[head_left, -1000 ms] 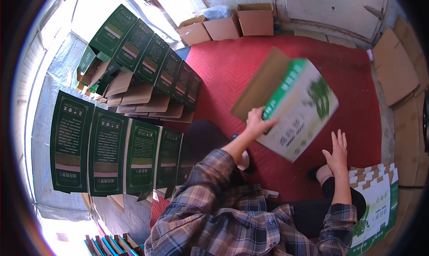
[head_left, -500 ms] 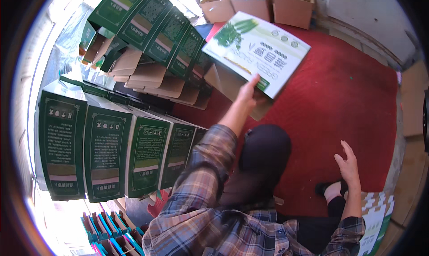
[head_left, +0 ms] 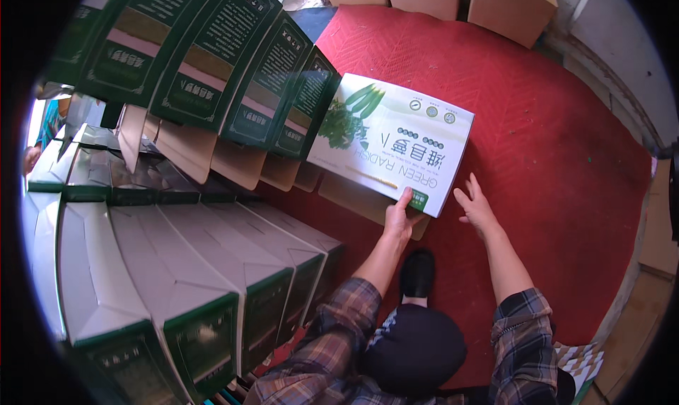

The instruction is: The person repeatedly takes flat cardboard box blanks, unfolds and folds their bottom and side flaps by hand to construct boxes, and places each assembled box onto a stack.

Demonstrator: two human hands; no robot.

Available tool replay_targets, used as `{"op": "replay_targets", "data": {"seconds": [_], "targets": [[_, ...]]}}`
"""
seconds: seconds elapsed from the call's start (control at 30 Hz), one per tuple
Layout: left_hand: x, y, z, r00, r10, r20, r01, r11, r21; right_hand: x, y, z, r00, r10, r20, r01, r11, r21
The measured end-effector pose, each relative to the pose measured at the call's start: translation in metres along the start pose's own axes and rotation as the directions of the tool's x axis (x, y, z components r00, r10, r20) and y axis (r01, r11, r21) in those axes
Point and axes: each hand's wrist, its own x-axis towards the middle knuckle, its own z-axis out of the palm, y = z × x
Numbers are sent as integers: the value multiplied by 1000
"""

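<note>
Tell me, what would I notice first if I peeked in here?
Probably the white box with green vegetable pictures, held at its near edge by the left hand, with the open right hand beside it. It stands out against the red mat. Rows of dark green boxes fill the left side.

You wear a plaid flannel shirt, checked in blue, grey, brown and red. Its sleeves are pushed up to mid-forearm on both arms. Your left hand [head_left: 400, 220] and right hand [head_left: 477, 208] are bare: no gloves, rings or watch visible. Dark trousers and one black shoe [head_left: 417, 273] show below.
</note>
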Motion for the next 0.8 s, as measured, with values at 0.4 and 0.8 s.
{"op": "replay_targets", "data": {"seconds": [0.4,0.8], "targets": [[1,5,8,995,62,-74,-61,998,15,60,4,31,959,-276,-66,254,937,-238],[34,23,-23,989,135,-54,-137,990,-25,86,15,59,970,-242,-5,235,947,-219]]}}
